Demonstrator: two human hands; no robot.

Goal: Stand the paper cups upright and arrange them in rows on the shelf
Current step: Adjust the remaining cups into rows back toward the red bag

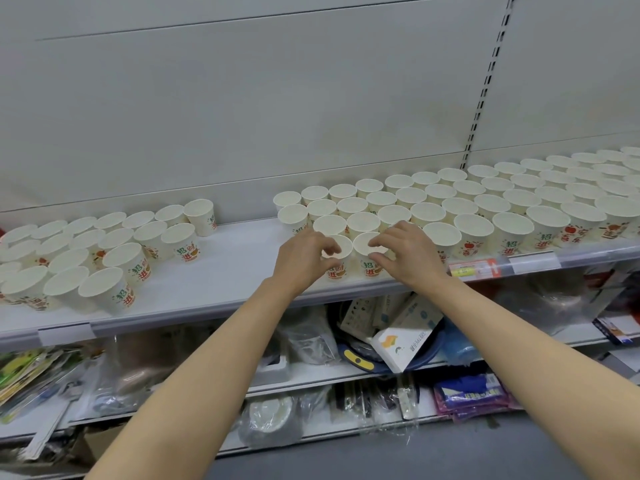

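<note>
White paper cups with red and green print stand upright on the white shelf (228, 268). A large block of cups in rows (485, 202) fills the right side. My left hand (304, 258) pinches the rim of a front cup (341, 256). My right hand (405, 254) pinches the rim of the cup beside it (369, 254). Both cups stand at the left front corner of the block. A looser group of upright cups (86, 258) covers the shelf's left part.
The grey back panel rises behind the cups. Price-tag holders (474, 268) run along the shelf's front edge. Lower shelves hold boxes (401, 344), plastic bags and packaged goods. A gap of bare shelf lies between the two cup groups.
</note>
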